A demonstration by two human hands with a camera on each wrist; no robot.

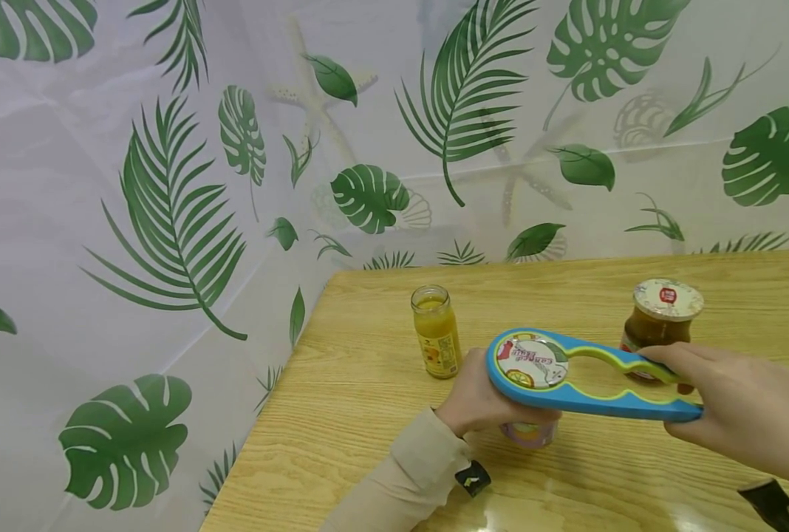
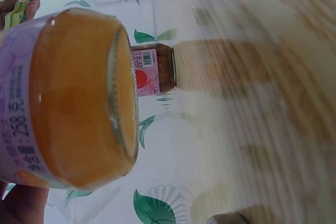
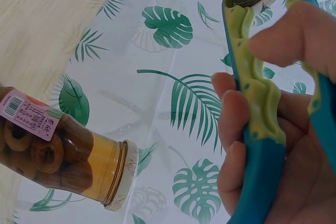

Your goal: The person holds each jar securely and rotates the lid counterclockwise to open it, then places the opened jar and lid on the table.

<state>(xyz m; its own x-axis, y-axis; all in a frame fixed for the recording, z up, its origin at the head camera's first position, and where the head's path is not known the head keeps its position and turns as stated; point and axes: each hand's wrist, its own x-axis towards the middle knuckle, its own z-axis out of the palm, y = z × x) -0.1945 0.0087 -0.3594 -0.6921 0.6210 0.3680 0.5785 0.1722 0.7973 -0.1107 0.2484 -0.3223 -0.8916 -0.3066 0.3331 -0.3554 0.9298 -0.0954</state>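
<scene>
My left hand grips a glass jar with orange contents and a purple label, held above the table. Its patterned lid sits inside the largest opening of a blue and yellow-green jar opener. At the opener's other end, my right hand holds the two handle arms, with fingers curled round one side in the right wrist view. Most of the jar is hidden in the head view by my left hand and the opener; only its lower part shows.
A lidless glass jar with yellow contents stands left of my hands on the wooden table. Behind the right hand stands a lidded jar of brown rings. A leaf-patterned sheet hangs along the table's left and back edges.
</scene>
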